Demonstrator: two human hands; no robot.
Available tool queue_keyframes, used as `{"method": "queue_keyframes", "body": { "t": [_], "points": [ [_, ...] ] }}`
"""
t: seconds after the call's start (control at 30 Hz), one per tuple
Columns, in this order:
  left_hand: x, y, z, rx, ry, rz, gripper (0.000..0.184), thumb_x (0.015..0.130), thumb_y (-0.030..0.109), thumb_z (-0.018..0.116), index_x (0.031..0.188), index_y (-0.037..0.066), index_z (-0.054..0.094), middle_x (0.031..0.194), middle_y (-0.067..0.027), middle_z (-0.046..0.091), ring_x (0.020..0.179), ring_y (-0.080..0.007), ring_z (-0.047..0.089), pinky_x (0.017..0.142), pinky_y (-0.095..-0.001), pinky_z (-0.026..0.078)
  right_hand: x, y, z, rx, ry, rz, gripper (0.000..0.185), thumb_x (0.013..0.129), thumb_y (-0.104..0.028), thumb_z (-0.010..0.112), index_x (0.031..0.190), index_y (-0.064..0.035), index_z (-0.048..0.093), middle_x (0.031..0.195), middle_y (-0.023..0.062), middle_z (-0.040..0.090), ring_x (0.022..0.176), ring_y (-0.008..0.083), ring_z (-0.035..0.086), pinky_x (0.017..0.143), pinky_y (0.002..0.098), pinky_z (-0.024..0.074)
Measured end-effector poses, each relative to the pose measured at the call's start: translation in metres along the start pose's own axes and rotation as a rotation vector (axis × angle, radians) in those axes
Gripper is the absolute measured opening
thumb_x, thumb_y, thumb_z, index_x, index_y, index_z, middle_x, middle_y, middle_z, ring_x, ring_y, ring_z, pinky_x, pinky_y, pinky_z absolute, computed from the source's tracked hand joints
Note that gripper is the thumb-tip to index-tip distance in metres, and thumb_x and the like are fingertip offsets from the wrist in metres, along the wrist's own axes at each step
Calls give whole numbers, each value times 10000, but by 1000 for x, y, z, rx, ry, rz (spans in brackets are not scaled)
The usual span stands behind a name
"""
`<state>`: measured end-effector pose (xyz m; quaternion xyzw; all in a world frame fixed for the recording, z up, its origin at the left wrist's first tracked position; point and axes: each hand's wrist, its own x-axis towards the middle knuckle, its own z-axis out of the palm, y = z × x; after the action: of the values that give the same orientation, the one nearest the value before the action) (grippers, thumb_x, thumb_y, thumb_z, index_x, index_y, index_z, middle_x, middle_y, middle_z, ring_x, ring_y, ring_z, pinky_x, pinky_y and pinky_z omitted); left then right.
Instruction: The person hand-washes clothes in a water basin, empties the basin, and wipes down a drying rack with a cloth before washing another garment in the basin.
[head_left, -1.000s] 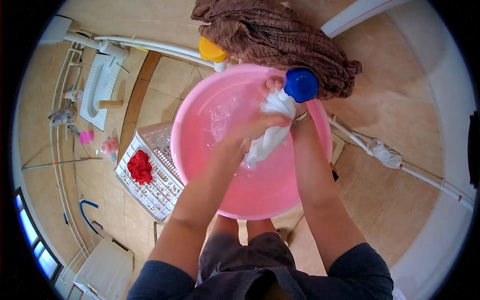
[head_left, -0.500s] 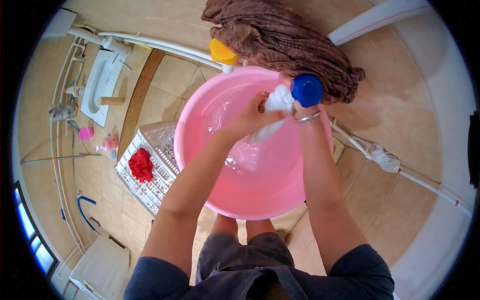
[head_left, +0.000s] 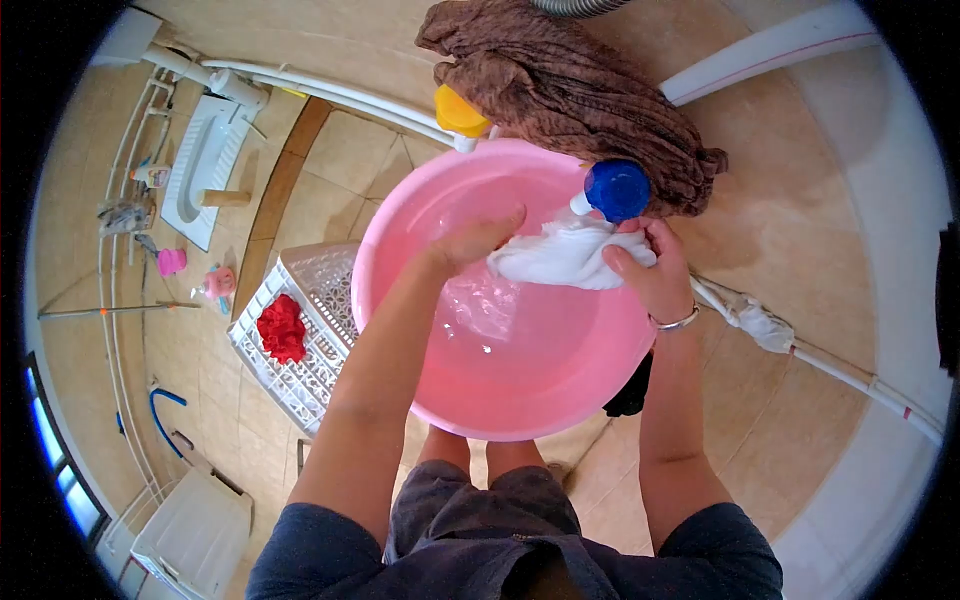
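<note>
A wet white cloth (head_left: 565, 258) stretches across the upper part of a pink basin (head_left: 400, 400) with water in it. My right hand (head_left: 655, 272), a bangle at its wrist, pinches the cloth's right end between thumb and fingers near the basin's rim. My left hand (head_left: 478, 242) is at the cloth's left end with its fingers stretched out; whether it touches the cloth I cannot tell. Just above the cloth is a blue-handled tap (head_left: 616, 190), its white spout pointing down into the basin.
A brown crumpled cloth (head_left: 580, 95) hangs behind the basin, beside a yellow tap handle (head_left: 460, 112). To the left, a red cloth (head_left: 281, 328) lies on a white plastic crate (head_left: 300, 385). White pipes (head_left: 840, 375) run along the wall at right.
My right hand has come out from behind the blue tap and moved right and down, drawing the white cloth out sideways. My left hand has shifted slightly left and its fingers have opened.
</note>
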<state>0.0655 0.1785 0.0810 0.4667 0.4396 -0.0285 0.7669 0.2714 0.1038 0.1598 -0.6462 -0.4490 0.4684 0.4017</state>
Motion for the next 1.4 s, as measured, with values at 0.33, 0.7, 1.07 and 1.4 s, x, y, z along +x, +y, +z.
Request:
{"method": "queue_keyframes", "body": {
  "t": [0.33, 0.7, 1.07, 1.4],
  "points": [
    [10, -20, 51, -1318, -341, 488, 781, 732, 662, 241, 1203, 41, 295, 1140, -132, 427, 995, -289, 473, 830, -448, 382, -8, 54, 59, -250, 326, -586, 340, 612, -64, 681, 888, -56, 483, 950, 71, 495, 884, 170, 464, 746, 273, 396],
    [0, 3, 54, -1118, 32, 128, 391, 715, 264, 584, 1008, 42, 453, 826, -84, 550, 705, -194, 561, 628, -310, 486, -14, 36, 26, 322, 275, 27, 101, 785, -91, 518, 806, 6, 532, 810, 30, 568, 683, 94, 520, 628, 211, 412],
    [22, 37, 58, -1064, -120, 320, 370, 753, 344, 527, 1004, 82, 453, 779, -70, 537, 626, -161, 543, 536, -294, 459, -9, -99, 15, -998, 60, -695, 428, 639, -120, 631, 1048, -117, 503, 805, 77, 454, 734, 227, 467, 588, 316, 403],
    [-2, -1, 69, -1217, -124, 241, 536, 713, 378, 604, 1103, 58, 423, 1002, -86, 517, 901, -206, 515, 775, -341, 425, 0, -124, 11, -1233, -83, -715, 466, 632, -159, 627, 1071, -142, 472, 713, 61, 426, 677, 219, 468, 560, 329, 408]
  ]
}}
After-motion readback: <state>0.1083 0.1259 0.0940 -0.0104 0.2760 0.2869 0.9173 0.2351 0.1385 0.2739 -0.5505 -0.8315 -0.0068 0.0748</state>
